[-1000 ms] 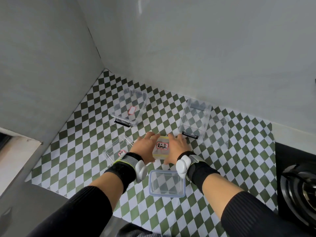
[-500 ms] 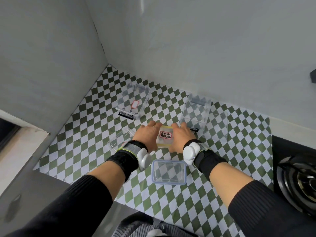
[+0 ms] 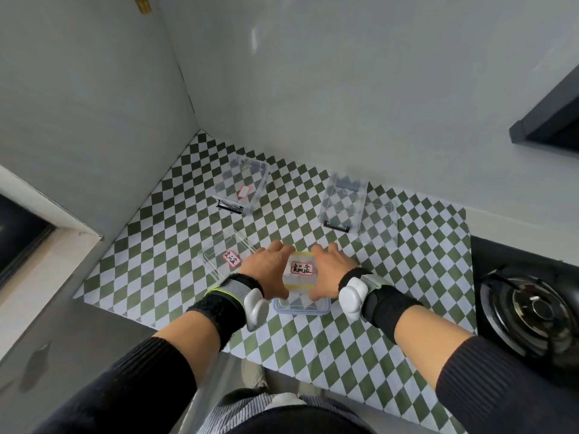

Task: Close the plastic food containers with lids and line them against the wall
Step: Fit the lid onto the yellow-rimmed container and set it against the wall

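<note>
A small clear container with yellow edges and a red-bordered label [image 3: 301, 273] is held between my left hand [image 3: 270, 270] and my right hand [image 3: 331, 268], just above the checkered mat. Right below it, partly hidden by my hands, lies a blue-rimmed clear lid or box [image 3: 301, 306]. Left of my hands rests a flat clear lid with a label [image 3: 226, 255]. Farther back stand two open clear containers with black clips, one at the left [image 3: 242, 188], one at the right [image 3: 344, 203], and a clear lid [image 3: 379, 222] leans beside the right one.
The green-and-white checkered mat [image 3: 175, 245] covers the counter up to the grey back wall [image 3: 344, 104] and left wall. A black gas hob [image 3: 529, 311] sits at the right. A metal counter edge [image 3: 81, 333] runs at the lower left.
Both hands have carried the yellow-edged container back toward me, so it now partly covers the blue-rimmed piece. The camera has tilted, showing more wall.
</note>
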`<state>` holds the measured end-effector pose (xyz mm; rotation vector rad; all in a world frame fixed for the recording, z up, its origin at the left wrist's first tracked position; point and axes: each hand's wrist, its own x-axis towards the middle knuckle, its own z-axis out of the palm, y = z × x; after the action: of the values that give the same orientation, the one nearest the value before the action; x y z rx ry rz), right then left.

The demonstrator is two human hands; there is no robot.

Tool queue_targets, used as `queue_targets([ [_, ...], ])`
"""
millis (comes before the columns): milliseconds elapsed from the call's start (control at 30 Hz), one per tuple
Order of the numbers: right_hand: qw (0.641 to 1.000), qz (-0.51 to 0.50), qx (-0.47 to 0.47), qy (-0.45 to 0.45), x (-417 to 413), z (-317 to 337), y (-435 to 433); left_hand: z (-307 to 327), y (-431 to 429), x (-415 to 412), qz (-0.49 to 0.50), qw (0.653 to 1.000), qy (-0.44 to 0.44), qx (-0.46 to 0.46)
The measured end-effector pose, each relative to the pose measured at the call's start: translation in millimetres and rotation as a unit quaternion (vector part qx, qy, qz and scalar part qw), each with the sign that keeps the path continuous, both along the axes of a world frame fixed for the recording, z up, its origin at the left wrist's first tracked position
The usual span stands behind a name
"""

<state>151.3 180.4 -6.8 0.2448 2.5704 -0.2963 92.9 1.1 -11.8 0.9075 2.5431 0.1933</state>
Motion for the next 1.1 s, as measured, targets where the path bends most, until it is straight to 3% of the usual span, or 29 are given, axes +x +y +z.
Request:
queue_targets([
  [200, 0.999, -0.016, -0.032, -0.038, 19.7, -4.0, -2.8, -12.0, -7.8, 23.1, 0.01, 1.0, 0.013, 0.002],
  [300, 0.985, -0.117, -0.115, -0.057, 17.6, -0.8, -3.2, -11.5, -12.2, 29.7, 0.044, 0.999, -0.031, 0.005],
  [367, 0.96, -0.215, -0.174, -0.04, 12.6, -3.2, -0.8, -9.7, -12.6, 32.2, 0.093, 0.989, -0.111, 0.011],
  [467, 0.91, -0.33, -0.239, -0.079, 13.4, -8.9, 2.3, -5.3, -9.0, 34.7, 0.216, 0.945, -0.242, 0.046],
  [600, 0.817, -0.409, -0.375, -0.157, 21.4, -18.4, 2.2, -6.6, -4.8, 34.4, 0.379, 0.841, -0.36, 0.142],
  [667, 0.8, -0.415, -0.404, -0.153, 20.8, -21.0, 2.7, -8.9, -3.4, 31.8, 0.39, 0.834, -0.359, 0.152],
  [1100, 0.785, -0.43, -0.444, -0.046, -85.1, 18.6, 21.7, 37.6, 28.1, -73.8, 0.389, 0.861, -0.256, 0.203],
])
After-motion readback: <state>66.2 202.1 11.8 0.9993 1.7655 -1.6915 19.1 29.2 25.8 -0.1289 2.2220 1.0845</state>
